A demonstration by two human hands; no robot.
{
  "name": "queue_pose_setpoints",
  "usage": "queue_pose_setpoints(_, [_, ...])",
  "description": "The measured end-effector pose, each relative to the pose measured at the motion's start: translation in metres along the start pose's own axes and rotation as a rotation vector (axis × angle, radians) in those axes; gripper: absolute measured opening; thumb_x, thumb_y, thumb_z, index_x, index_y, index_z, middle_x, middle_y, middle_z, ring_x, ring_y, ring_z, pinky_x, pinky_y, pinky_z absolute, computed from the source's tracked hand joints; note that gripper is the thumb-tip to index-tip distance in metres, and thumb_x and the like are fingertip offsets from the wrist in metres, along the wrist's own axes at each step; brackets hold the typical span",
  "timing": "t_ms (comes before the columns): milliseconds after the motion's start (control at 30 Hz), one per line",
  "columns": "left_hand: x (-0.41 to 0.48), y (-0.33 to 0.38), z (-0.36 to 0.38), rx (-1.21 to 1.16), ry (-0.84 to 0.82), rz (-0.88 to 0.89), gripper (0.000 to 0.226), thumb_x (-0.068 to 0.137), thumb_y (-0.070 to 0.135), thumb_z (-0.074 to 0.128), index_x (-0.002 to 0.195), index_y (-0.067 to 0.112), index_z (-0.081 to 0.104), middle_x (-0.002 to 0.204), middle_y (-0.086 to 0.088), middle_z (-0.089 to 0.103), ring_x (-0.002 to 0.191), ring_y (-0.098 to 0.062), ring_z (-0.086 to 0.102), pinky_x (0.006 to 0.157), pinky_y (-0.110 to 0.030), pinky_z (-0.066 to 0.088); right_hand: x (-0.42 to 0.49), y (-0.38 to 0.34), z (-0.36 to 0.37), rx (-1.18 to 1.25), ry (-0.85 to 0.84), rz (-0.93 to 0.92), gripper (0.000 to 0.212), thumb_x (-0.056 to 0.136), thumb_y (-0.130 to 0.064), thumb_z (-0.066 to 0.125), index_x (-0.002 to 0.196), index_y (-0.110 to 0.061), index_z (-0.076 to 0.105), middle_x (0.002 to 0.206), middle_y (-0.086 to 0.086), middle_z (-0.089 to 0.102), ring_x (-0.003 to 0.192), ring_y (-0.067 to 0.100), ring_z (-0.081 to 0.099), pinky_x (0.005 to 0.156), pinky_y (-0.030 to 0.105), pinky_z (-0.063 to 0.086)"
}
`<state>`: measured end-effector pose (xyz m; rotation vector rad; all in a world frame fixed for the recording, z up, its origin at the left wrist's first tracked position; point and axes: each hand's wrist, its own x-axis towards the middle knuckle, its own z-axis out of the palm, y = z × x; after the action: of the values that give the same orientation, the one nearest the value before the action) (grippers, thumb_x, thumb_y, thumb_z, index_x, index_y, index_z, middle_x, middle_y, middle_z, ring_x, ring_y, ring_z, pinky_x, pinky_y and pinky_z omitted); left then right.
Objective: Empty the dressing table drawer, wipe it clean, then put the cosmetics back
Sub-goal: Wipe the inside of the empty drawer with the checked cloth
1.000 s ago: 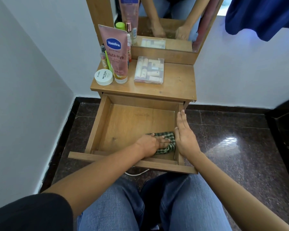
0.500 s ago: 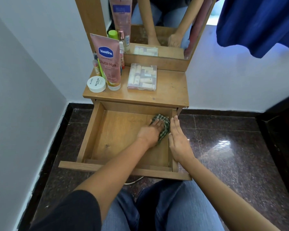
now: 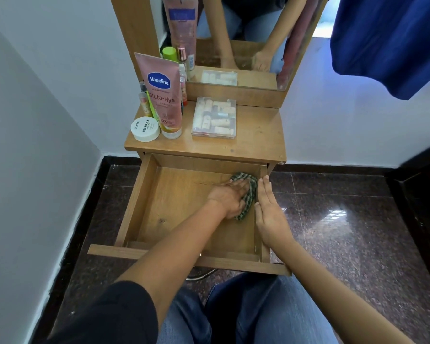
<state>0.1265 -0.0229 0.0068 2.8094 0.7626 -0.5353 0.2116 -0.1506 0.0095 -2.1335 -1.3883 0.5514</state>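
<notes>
The wooden drawer (image 3: 179,209) of the dressing table is pulled out and holds only a green checked cloth (image 3: 250,194). My left hand (image 3: 230,196) presses flat on that cloth near the drawer's back right corner. Along the drawer's right side wall lies my right hand (image 3: 268,214), fingers straight and together. The cosmetics stand on the table top (image 3: 256,137): a pink Vaseline tube (image 3: 163,95), a white nail-polish jar (image 3: 145,129), small bottles (image 3: 143,100) behind them, and a clear box of small tubes (image 3: 215,117).
A mirror (image 3: 243,33) rises at the back of the table. A blue garment (image 3: 387,40) hangs at the upper right. White walls close in on the left and behind. Dark polished floor (image 3: 345,219) lies to the right. My knees are just below the drawer front.
My left hand slid the cloth from the drawer's front right toward its back right corner. My right hand stayed on the right side wall.
</notes>
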Motion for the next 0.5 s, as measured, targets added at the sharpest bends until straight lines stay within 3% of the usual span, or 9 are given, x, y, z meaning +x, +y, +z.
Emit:
queue_pose_setpoints(300, [0.007,0.027,0.002,-0.003,-0.02,-0.19,0.063,0.102,0.03,0.026,0.152,0.007,-0.005,0.161,-0.006,-0.005,0.148,-0.018,-0.002,0.12,-0.034,0.007,0.002,0.004,-0.003,-0.033,-0.011,-0.034,0.058,0.101,-0.015,0.031,0.153,-0.018,0.007,0.16,-0.007,-0.006,0.138,-0.007,-0.005,0.112,0.014,0.009])
queue_pose_setpoints(500, [-0.003,0.018,0.006,0.005,-0.03,-0.256,0.061,0.102,0.02,0.027,0.15,-0.002,-0.003,0.16,-0.013,-0.004,0.148,-0.024,-0.002,0.118,-0.04,0.015,-0.002,-0.001,-0.009,-0.033,0.001,-0.048,0.057,0.101,-0.015,0.031,0.153,-0.018,0.008,0.16,-0.007,-0.004,0.146,0.008,0.01,0.112,0.027,0.027])
